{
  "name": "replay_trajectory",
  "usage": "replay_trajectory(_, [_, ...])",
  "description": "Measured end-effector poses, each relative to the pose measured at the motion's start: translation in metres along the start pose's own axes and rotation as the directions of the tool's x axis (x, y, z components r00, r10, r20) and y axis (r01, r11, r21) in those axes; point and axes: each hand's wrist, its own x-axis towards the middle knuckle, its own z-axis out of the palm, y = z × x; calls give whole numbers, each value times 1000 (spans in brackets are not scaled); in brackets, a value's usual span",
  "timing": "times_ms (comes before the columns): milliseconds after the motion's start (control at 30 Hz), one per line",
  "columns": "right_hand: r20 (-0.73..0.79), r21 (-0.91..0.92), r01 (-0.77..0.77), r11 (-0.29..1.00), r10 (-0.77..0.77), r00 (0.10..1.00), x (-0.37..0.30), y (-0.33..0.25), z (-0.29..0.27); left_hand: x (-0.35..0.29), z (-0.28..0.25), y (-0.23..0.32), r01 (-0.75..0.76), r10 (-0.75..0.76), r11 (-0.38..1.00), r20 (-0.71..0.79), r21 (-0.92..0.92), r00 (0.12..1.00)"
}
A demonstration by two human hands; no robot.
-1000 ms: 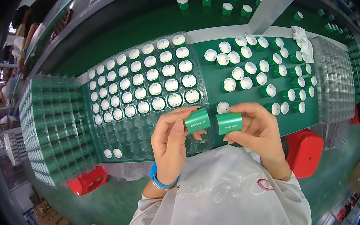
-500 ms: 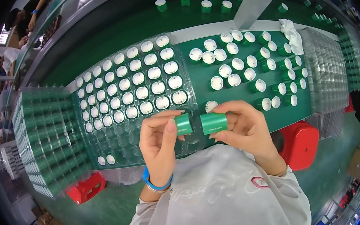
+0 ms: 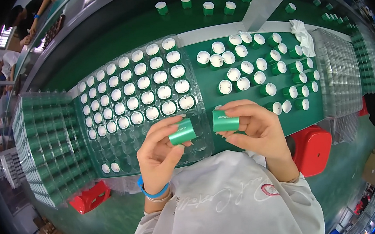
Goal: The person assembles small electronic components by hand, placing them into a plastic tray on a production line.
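My left hand (image 3: 156,149) has its fingers closed round a short green cylinder (image 3: 181,132) with printing on its side. It is held tilted over the front edge of a clear plastic tray (image 3: 129,145). Between the thumb and fingers of my right hand (image 3: 263,130) is a second green cylinder (image 3: 225,121), lying sideways just right of the tray. Rows of white-ended cylinders (image 3: 151,113) fill the tray's far pockets, and two more stand in its near left corner. Loose upright green cylinders (image 3: 243,83) with white ends are scattered over the green table to the right.
A tall stack of filled trays (image 3: 50,143) stands at the left, with clear empty-looking trays (image 3: 339,73) piled at the right. Beyond the table, a dark green belt (image 3: 133,27) carries more cylinders behind a grey post (image 3: 271,0). Red stools (image 3: 315,149) flank me.
Both cylinders have been turned in my hands, showing different printing. My left hand has moved slightly left, widening the gap between them. The cylinders on the belt have shifted left.
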Motion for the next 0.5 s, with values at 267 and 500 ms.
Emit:
replay_trajectory(267, [-120,73,-139,988,147,982,1,-6,10,0,7,2,10,-11,1000,-51,-20,999])
replay_trajectory(500, [-15,-78,-38,996,37,999,1,1,0,3,4,0,9,-2,991,-50,136,999])
